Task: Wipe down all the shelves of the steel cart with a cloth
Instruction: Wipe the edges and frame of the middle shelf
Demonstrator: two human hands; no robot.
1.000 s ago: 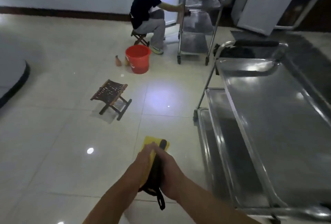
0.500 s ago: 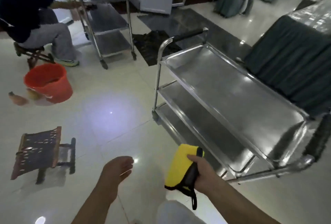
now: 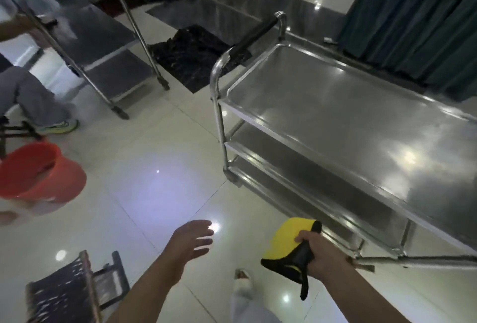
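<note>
A three-shelf steel cart [image 3: 333,126] fills the right half of the view, its black-gripped handle at the far end. My right hand [image 3: 324,255] grips a folded yellow cloth with black trim [image 3: 289,242] just in front of the cart's near corner, low by the bottom shelf. My left hand [image 3: 192,241] hovers over the floor to the left, fingers spread and holding nothing. All the cart's shelves look bare.
A second steel cart [image 3: 85,36] stands at the upper left, with a seated person [image 3: 28,95] beside it. An orange bucket [image 3: 38,173] sits at the left, a folding stool [image 3: 72,294] at the lower left. Dark green drapes [image 3: 418,13] hang behind the cart.
The cloth went from both hands to my right hand alone; my left hand came off and opened. The view swung right and closer to the cart.
</note>
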